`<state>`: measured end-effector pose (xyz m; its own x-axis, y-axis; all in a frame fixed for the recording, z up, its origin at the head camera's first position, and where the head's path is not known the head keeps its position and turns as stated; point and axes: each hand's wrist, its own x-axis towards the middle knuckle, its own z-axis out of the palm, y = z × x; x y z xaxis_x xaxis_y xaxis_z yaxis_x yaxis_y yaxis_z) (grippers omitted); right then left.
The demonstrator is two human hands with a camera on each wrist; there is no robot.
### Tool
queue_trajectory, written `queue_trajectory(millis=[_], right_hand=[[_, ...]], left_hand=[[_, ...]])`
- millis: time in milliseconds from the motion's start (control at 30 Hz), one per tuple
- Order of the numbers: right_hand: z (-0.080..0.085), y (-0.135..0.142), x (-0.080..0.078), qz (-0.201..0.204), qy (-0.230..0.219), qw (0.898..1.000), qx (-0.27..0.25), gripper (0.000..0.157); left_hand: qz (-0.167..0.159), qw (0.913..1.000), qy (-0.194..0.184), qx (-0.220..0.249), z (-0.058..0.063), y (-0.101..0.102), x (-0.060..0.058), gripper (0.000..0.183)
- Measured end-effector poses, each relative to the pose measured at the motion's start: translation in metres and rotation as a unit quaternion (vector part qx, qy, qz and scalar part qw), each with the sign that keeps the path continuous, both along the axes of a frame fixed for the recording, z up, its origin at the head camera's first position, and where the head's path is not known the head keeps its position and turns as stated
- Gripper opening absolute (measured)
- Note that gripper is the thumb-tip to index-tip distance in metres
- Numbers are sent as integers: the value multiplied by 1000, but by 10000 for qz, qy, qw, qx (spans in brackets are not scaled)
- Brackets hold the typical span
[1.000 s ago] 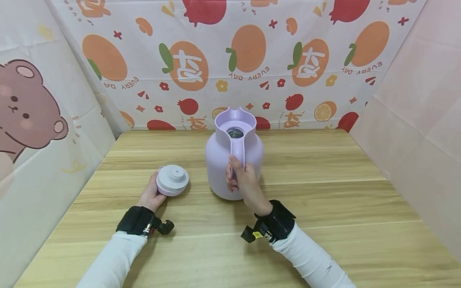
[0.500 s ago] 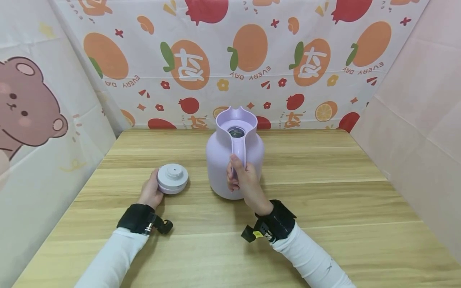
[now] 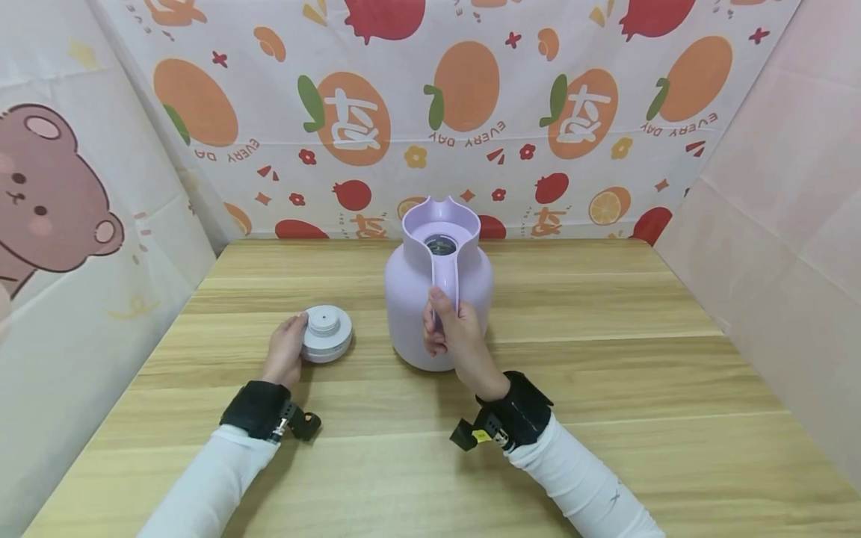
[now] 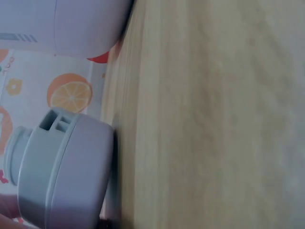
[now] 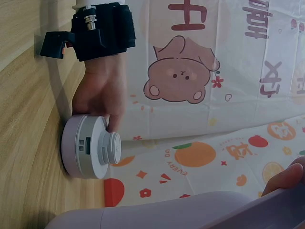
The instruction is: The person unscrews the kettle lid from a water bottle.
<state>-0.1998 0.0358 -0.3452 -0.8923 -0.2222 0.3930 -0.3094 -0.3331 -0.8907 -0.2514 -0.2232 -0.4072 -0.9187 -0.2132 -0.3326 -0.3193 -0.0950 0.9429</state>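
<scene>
A lilac vacuum jug (image 3: 410, 306) stands upright on the table with its mouth uncovered. My right hand (image 3: 464, 347) holds the jug's handle (image 3: 444, 273), fingers curled round it and thumb lying along it. To the left of the jug, its lid (image 3: 326, 335) sits upside down at the tabletop, the grey stopper side facing up. My left hand (image 3: 285, 351) grips the lid by its left edge. The right wrist view shows the lid (image 5: 86, 148) with a finger over its rim; the left wrist view shows the lid (image 4: 78, 167) side-on.
The wooden table (image 3: 605, 373) reaches back to a fruit-print cloth (image 3: 464, 90). Pale cloth walls flank both sides, the left one with a bear print (image 3: 47, 194). Black straps with small cameras are worn on both wrists.
The left hand's fingers have shifted from under the lid's side up toward its rim, and the lid has levelled slightly. The right hand and jug have stayed put.
</scene>
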Motion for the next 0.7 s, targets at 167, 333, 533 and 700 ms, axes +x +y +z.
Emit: queue_trajectory(millis=[167, 333, 533, 700], right_hand=[[0, -1, -1, -14, 30, 10000, 28, 46], [8, -2, 5, -23, -243, 9997, 31, 43], [9, -2, 5, -27, -291, 9996, 22, 41], [9, 0, 6, -108, -333, 9994, 77, 43]], left_hand=[[427, 9990, -51, -149, 0, 1, 0, 56], [868, 9961, -65, -139, -2, 1, 0, 48], [1004, 9948, -140, -100, 0, 0, 0, 49], [984, 9949, -175, -123, 1, 1, 0, 49]])
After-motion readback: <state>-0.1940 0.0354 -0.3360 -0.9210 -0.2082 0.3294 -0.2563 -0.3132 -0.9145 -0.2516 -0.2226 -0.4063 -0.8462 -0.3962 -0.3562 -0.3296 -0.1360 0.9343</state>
